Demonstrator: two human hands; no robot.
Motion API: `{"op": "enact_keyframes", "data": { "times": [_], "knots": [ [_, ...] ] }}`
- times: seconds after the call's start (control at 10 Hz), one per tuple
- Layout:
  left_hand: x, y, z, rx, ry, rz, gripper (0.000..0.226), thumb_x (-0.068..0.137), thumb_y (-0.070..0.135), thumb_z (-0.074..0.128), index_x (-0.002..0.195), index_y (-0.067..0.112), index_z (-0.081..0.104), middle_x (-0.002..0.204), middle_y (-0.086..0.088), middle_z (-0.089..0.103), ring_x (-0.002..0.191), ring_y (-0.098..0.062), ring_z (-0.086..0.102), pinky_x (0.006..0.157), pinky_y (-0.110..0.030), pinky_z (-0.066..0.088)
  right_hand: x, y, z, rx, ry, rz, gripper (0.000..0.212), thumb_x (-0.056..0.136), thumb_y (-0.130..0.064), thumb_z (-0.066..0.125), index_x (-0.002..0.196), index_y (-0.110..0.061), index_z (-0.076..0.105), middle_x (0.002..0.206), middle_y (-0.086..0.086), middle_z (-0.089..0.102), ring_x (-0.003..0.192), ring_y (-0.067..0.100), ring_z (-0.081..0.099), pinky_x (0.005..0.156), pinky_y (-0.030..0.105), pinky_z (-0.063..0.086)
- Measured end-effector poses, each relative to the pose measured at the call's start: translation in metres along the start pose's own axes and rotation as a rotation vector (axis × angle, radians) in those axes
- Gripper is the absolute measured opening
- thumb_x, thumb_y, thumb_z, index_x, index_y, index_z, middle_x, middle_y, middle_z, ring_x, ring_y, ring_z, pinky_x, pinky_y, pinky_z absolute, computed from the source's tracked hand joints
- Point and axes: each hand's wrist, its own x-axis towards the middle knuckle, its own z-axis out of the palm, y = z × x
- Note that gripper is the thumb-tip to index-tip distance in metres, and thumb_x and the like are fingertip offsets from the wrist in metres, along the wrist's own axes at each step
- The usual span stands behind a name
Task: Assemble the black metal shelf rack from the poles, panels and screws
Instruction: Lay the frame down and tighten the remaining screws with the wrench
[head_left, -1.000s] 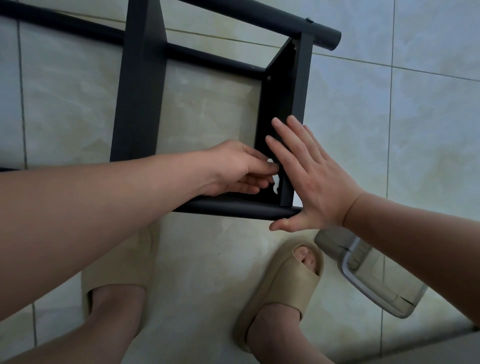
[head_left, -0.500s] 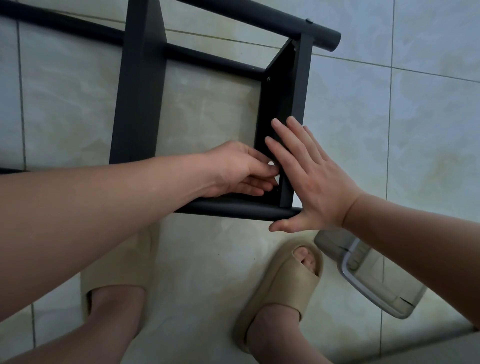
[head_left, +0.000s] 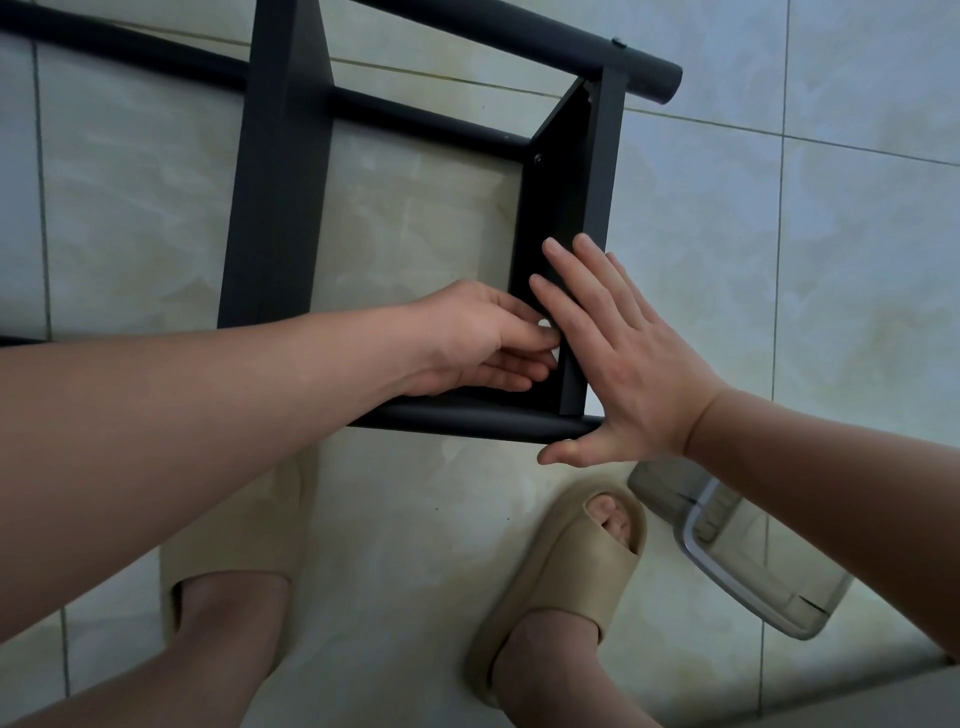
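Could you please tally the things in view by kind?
Black poles: 3
Black panels: 2
Hands: 2
Beige slippers: 2
Clear container: 1
Total: 10

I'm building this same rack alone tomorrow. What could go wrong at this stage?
The right hand only presses flat on the end panel; a slip might let it shift off the near pole. The left hand works with curled fingers in that tight corner, so they might get pinched. The clear container beside the right foot might get kicked.
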Motion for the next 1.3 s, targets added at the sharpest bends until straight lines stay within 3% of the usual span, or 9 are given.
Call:
{"op": "enact_keyframes", "data": {
  "times": [0.3,0.4,0.8,1.0,1.3],
  "knots": [
    [-0.002,0.004,-0.002,-0.019,-0.045,-0.079,0.01,0.092,0.015,0.068,0.096,0.009,0.062,0.076,-0.006,0.072,0.068,-0.013,0.07,0.062,-0.024,0.058,0.0,-0.001,0.0,-0.003,0.01,-0.006,0.127,0.076,-0.09,0.048,0.155,0.007,0.027,0.165,0.026,0.014,0.155,0.042,0.005,0.121,0.063,0.02],
    [-0.002,0.005,-0.003,0.022,-0.06,-0.077,0.009,0.093,0.016,0.067,0.088,0.01,0.062,0.076,-0.006,0.073,0.067,-0.012,0.069,0.062,-0.023,0.057,0.0,-0.001,0.0,-0.003,0.009,-0.006,0.127,0.076,-0.091,0.047,0.155,0.007,0.027,0.165,0.026,0.015,0.155,0.043,0.005,0.12,0.063,0.02],
    [-0.006,0.006,-0.004,0.209,-0.041,-0.004,0.019,0.097,0.012,0.061,0.078,0.013,0.059,0.069,-0.001,0.07,0.061,-0.008,0.061,0.062,-0.019,0.05,0.0,0.0,0.0,-0.006,-0.004,0.001,0.128,0.075,-0.091,0.048,0.155,0.006,0.026,0.166,0.025,0.013,0.155,0.041,0.004,0.122,0.062,0.018],
    [-0.009,0.009,-0.007,0.321,-0.046,0.026,0.017,0.097,0.011,0.061,0.081,0.012,0.061,0.073,-0.004,0.069,0.066,-0.012,0.06,0.074,-0.028,0.049,0.0,0.0,0.0,0.001,-0.002,0.0,0.127,0.075,-0.091,0.049,0.156,0.006,0.026,0.166,0.025,0.013,0.155,0.041,0.004,0.122,0.062,0.018],
    [-0.015,0.012,-0.013,0.571,-0.085,0.055,0.015,0.096,0.008,0.062,0.081,0.011,0.065,0.074,-0.004,0.071,0.066,-0.01,0.062,0.069,-0.024,0.051,0.0,0.0,0.0,0.004,-0.002,0.0,0.127,0.076,-0.09,0.049,0.156,0.005,0.025,0.166,0.025,0.013,0.155,0.041,0.004,0.122,0.062,0.019]
  ]
}}
